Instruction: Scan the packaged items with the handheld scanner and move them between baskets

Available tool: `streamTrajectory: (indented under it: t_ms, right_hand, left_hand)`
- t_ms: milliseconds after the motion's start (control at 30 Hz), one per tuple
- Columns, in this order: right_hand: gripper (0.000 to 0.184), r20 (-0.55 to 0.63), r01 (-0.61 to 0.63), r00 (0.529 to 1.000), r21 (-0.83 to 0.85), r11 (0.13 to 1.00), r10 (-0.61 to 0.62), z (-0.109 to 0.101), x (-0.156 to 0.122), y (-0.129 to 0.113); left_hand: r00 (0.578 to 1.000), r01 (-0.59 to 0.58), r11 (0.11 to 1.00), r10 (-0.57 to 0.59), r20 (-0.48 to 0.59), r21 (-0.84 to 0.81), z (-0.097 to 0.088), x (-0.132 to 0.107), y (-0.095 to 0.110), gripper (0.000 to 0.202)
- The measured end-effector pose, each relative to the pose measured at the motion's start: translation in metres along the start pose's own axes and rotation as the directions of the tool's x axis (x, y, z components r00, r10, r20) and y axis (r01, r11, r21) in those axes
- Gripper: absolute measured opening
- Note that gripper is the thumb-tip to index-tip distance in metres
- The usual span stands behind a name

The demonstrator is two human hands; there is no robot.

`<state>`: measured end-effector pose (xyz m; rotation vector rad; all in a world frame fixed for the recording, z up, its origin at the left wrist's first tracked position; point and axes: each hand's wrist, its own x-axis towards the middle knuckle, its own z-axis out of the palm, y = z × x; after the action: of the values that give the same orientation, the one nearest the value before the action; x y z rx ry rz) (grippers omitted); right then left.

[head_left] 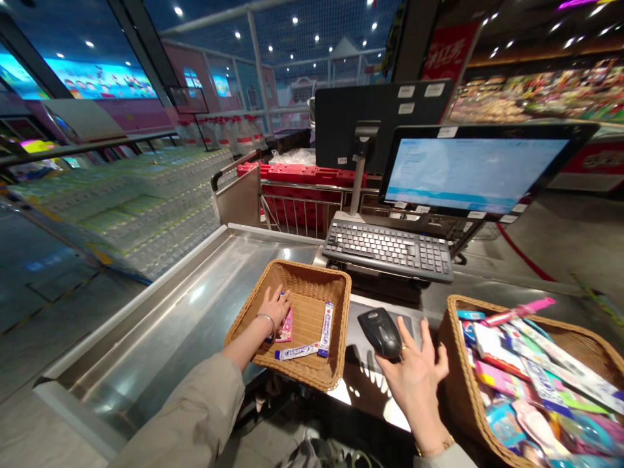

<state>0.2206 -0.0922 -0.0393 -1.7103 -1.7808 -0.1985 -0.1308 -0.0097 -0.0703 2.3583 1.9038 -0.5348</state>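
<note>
Left hand [275, 308]: over the pink packet [286, 326] in the emptier basket [348, 292], grip I can't tell
Right hand [415, 370]: fingers spread apart beside the scanner [378, 330]
Scanner: a careless swing might knock it askew

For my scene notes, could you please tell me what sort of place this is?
Probably a supermarket checkout: there is a lit screen, a keyboard near it, and stacked packs of bottles off to the left.
</note>
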Motion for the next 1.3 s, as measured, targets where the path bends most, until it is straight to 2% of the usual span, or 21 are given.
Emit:
streamTrajectory:
  t_ms: [133, 400, 467, 633, 733, 867, 933, 1067, 1133, 1200, 1300]
  right_hand:
    - [0.028, 0.034, -0.001, 0.999, -0.009, 1.0, 0.001, -0.001, -0.001, 0.002]
    - [0.028, 0.034, -0.065, 0.997, -0.084, 0.994, 0.068, -0.006, -0.002, 0.007]
    - [0.028, 0.022, -0.082, 0.996, -0.088, 0.993, 0.084, -0.008, -0.003, 0.007]
    - [0.028, 0.01, -0.096, 0.995, -0.095, 0.991, 0.097, -0.012, -0.004, 0.008]
    - [0.028, -0.011, -0.099, 0.995, -0.095, 0.991, 0.099, -0.013, -0.004, 0.009]
    - [0.03, -0.024, -0.109, 0.994, -0.087, 0.99, 0.107, -0.012, -0.003, 0.008]
    - [0.03, -0.023, -0.114, 0.993, -0.083, 0.99, 0.112, -0.012, -0.003, 0.007]
    - [0.028, -0.014, -0.108, 0.994, -0.071, 0.992, 0.108, -0.012, -0.003, 0.007]
    - [0.026, -0.021, -0.101, 0.995, -0.072, 0.992, 0.1, -0.014, -0.004, 0.007]
    - [0.024, -0.017, -0.094, 0.996, -0.076, 0.993, 0.093, -0.017, -0.004, 0.007]
    - [0.018, 0.001, -0.121, 0.993, -0.08, 0.989, 0.122, -0.024, -0.005, 0.007]
  left_hand:
    - [0.998, -0.041, 0.998, 0.039, 0.052, 0.044, 0.005, 0.013, -0.007, 0.108]
    - [0.99, -0.075, 0.996, 0.069, 0.119, 0.042, 0.022, 0.033, -0.007, 0.109]
    - [0.991, -0.067, 0.997, 0.063, 0.119, 0.025, 0.026, 0.037, -0.008, 0.101]
    - [0.999, -0.039, 0.999, 0.039, 0.018, -0.006, 0.028, 0.044, -0.016, 0.051]
    - [0.998, -0.054, 0.999, 0.054, -0.036, 0.0, 0.024, 0.045, -0.019, 0.04]
    - [0.987, -0.161, 0.987, 0.162, -0.003, 0.023, 0.019, 0.042, -0.008, 0.033]
    - [0.98, -0.197, 0.98, 0.196, 0.025, 0.041, 0.019, 0.039, 0.003, 0.039]
    - [0.988, -0.146, 0.985, 0.14, 0.062, 0.096, 0.023, 0.034, 0.023, 0.088]
    - [0.99, -0.117, 0.986, 0.106, 0.089, 0.121, 0.026, 0.033, 0.03, 0.106]
    - [0.989, -0.105, 0.984, 0.088, 0.118, 0.141, 0.029, 0.032, 0.033, 0.114]
    - [0.986, -0.103, 0.98, 0.078, 0.147, 0.17, 0.03, 0.03, 0.034, 0.115]
